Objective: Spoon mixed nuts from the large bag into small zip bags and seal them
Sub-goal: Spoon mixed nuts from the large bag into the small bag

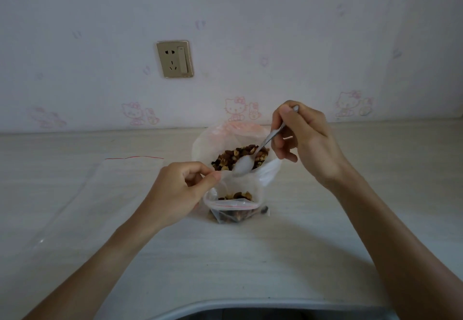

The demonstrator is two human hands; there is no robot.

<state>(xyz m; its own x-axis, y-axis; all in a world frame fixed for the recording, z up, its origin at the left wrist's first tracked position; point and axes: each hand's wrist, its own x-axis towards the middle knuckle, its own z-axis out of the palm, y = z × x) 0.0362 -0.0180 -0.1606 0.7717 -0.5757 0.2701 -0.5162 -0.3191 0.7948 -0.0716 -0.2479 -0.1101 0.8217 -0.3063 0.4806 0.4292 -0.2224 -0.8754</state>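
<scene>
The large clear bag [208, 142] stands open in the middle of the table, with mixed nuts [240, 157] showing inside. In front of it stands a small zip bag [234, 209] with a red strip, part filled with nuts. My left hand [180, 192] pinches that bag's far rim and holds its mouth open. My right hand [300, 134] grips the handle of a metal spoon [253, 155]. The spoon's bowl hangs over the small bag's mouth, in front of the large bag; it glares white, so I cannot tell what it carries.
Flat clear zip bags [100, 184] with a red strip lie on the pale wooden table [250, 257] to the left. A wall with a socket [175, 59] rises close behind the large bag. The table's curved front edge [225, 304] lies near me.
</scene>
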